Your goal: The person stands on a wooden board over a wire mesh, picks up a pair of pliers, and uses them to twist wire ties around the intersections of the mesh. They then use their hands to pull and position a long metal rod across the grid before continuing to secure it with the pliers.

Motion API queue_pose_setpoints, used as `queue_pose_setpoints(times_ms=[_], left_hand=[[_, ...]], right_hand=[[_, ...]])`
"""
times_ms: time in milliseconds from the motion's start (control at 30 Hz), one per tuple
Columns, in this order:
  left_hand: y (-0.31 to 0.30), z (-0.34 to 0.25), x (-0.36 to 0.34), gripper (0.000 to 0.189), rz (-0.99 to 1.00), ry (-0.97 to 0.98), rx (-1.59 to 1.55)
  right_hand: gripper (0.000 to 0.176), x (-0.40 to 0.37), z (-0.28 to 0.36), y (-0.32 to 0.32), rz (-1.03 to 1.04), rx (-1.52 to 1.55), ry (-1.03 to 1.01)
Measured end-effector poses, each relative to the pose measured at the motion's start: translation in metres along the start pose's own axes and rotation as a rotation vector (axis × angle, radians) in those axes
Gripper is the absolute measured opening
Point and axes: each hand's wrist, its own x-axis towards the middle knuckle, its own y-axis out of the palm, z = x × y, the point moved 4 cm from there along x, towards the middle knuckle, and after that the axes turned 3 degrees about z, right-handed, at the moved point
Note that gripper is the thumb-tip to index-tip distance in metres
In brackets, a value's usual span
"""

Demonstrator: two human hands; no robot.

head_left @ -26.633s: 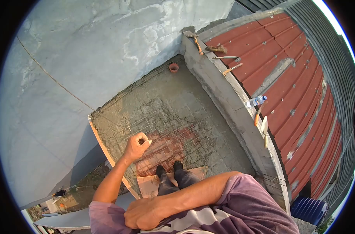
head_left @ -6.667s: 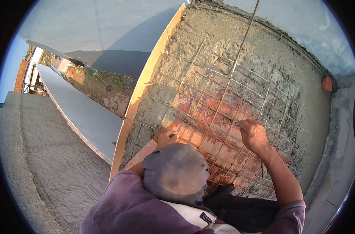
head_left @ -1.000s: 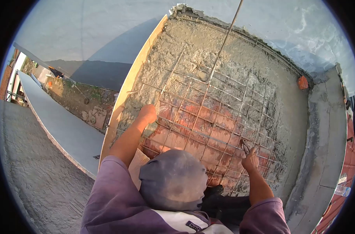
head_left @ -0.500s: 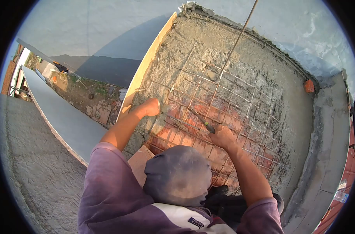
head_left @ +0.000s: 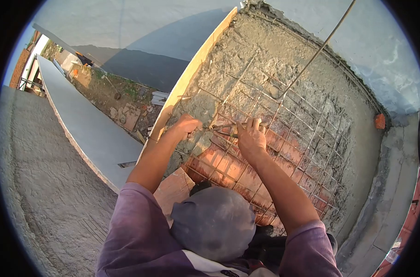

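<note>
My right hand (head_left: 252, 138) is wrapped round the handles of a pair of pincers (head_left: 226, 134) above the steel rebar grid (head_left: 286, 143). The tool points left, its jaw end close to a bar. Beside that end, my left hand (head_left: 188, 126) is closed, fingertips pinched together near the same spot. Whatever the left fingers hold is too small to make out. Beneath the grid lie reddish boards (head_left: 226, 161), and wet grey concrete (head_left: 307, 69) covers the grid's far part.
A wooden form board (head_left: 198, 64) edges the pour on the left. One long rod (head_left: 318, 51) rises from the grid. A brick piece (head_left: 380, 121) sits at the right edge. A grey cap (head_left: 214, 221) fills the bottom middle. A grey wall (head_left: 164, 27) stands behind.
My right hand has moved left and up, bringing the pincers from over the grid to beside my left hand. The pincers' handles now show spread apart. The view has shifted slightly.
</note>
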Motion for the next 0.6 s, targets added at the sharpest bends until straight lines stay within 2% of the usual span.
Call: queue_pose_setpoints(times_ms=[67, 167, 267, 400, 533, 600], left_hand=[[0.006, 0.006, 0.003, 0.021, 0.014, 0.045, -0.232], [0.008, 0.002, 0.001, 0.016, 0.039, -0.003, -0.245], [0.011, 0.0, -0.001, 0.023, 0.003, -0.01, -0.297], [0.014, -0.006, -0.006, 0.021, -0.006, 0.055, -0.287], [0.018, -0.003, -0.002, 0.016, -0.037, 0.156, -0.199], [0.02, 0.002, -0.002, 0.014, -0.012, 0.144, -0.198]], right_hand=[[0.067, 0.002, 0.002, -0.004, -0.018, -0.007, -0.017], [0.069, 0.007, 0.004, -0.003, -0.037, 0.002, -0.014], [0.071, 0.008, 0.006, -0.008, -0.053, 0.002, -0.033], [0.072, 0.007, 0.01, -0.015, -0.063, -0.103, -0.049], [0.074, 0.009, 0.018, -0.027, 0.01, -0.1, -0.08], [0.075, 0.011, 0.017, -0.03, 0.088, -0.092, -0.078]])
